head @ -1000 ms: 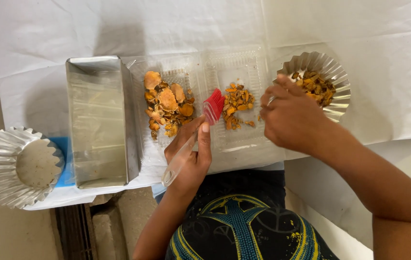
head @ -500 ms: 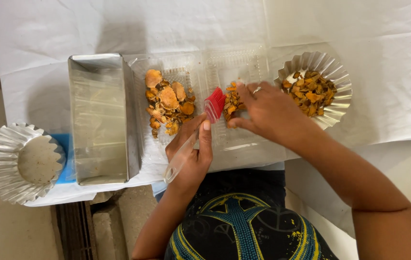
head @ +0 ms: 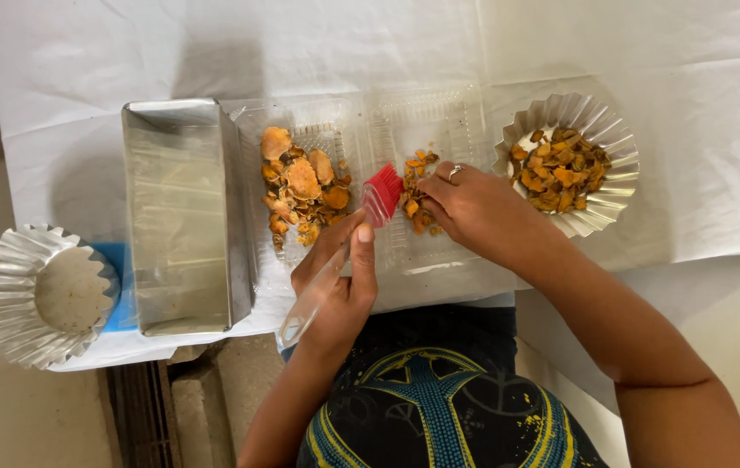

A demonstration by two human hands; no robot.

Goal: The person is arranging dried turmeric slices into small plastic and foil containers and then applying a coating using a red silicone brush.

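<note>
My left hand (head: 341, 276) grips a brush (head: 335, 260) with a clear handle and red bristles, whose tip rests on a clear plastic tray (head: 439, 121). My right hand (head: 467, 206), a ring on one finger, lies over a small pile of orange pieces (head: 416, 204) in the middle of that tray, its fingertips closed around some of them. A larger pile of orange slices (head: 303, 184) covers the tray's left part.
A fluted foil cup (head: 600, 126) at the right holds more orange pieces. A rectangular metal tin (head: 181, 217) stands left of the tray. Another fluted foil cup (head: 32, 295) sits at the far left beside something blue. White paper (head: 301, 43) covers the table.
My right hand has moved left from the foil cup to the small pile on the tray. My left hand and the brush have barely shifted.
</note>
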